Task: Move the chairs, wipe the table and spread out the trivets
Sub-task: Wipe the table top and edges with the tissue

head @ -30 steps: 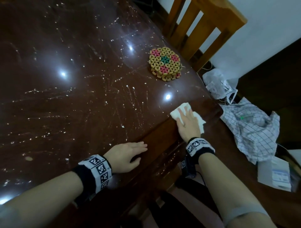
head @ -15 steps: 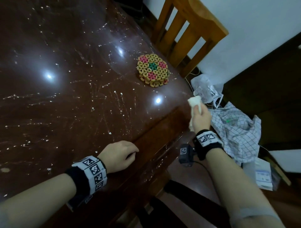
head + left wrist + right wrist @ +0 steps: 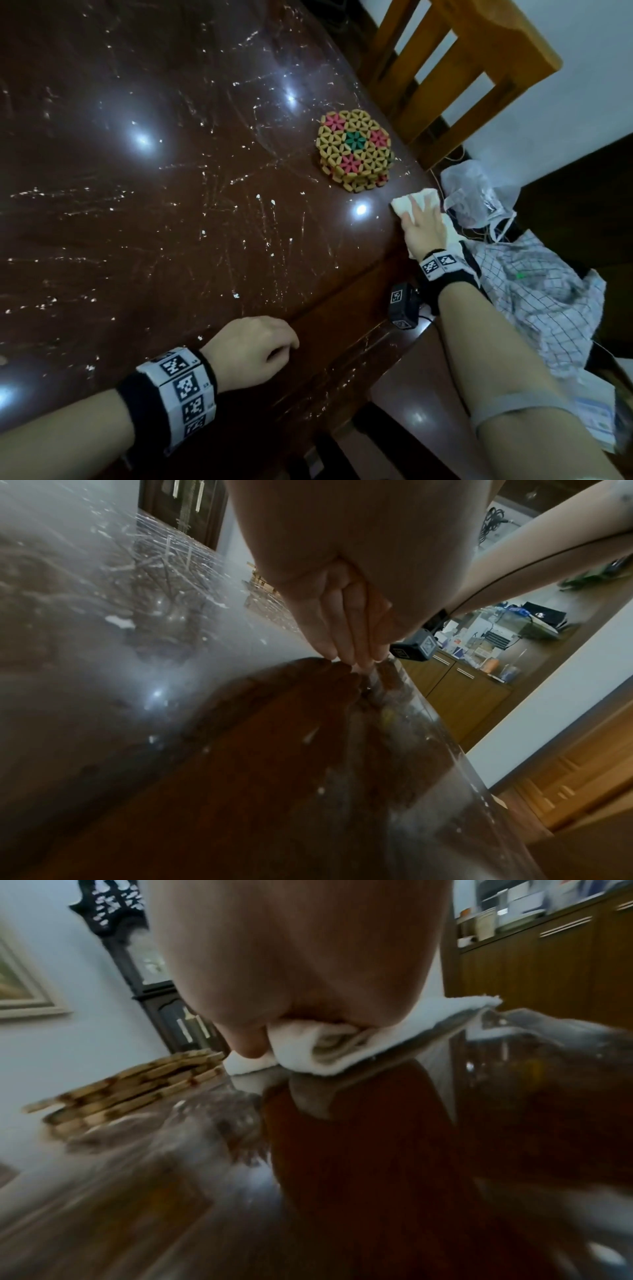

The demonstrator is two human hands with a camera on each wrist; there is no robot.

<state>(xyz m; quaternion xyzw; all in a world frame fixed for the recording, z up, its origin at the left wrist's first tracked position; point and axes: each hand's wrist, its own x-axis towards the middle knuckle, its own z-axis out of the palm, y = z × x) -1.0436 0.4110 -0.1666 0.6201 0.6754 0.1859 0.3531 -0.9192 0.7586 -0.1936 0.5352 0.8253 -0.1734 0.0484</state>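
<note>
Head view: right hand (image 3: 422,230) lies flat on a white cloth (image 3: 411,202) at the right edge of the dark wooden table (image 3: 171,205), fingers straight, pressing it down. Right wrist view adds what the head view hides: cloth (image 3: 329,1045) bunched under the palm and thumb.

Left hand (image 3: 251,349) rests near the table's front edge, fingers curled under; left wrist view shows fingertips (image 3: 346,647) touching the glossy top, holding nothing.

Stack of woven trivets (image 3: 354,150) sits on the table just beyond the cloth, apart from it.

Wooden chair (image 3: 455,68) stands at the far right corner. Clear plastic bag (image 3: 476,195) and checked cloth (image 3: 534,294) lie beside the table, behind the right forearm.
</note>
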